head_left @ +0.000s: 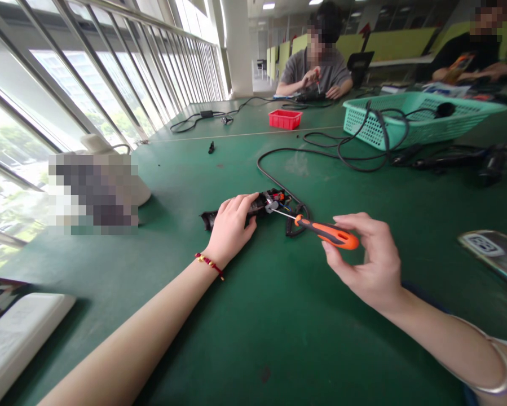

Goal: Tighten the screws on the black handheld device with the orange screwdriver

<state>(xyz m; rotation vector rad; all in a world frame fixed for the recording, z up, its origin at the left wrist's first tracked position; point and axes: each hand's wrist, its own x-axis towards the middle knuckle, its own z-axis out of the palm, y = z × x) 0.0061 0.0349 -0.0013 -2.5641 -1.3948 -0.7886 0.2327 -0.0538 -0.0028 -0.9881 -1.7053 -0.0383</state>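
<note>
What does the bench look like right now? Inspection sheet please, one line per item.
Surface: green table, bare in front.
Job's things: black device opened at one end; orange screwdriver, tip at the open end.
Clutter: red tray, green basket, phone, white box.
Hands: left hand pressing on device; right hand pinching screwdriver.
Cables: black cord runs from the device toward the basket.
Surroundings: windows left; two other people seated at the far end.

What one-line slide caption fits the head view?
Left hand steadies an opened black device while right hand aims an orange-handled screwdriver at it.
</note>
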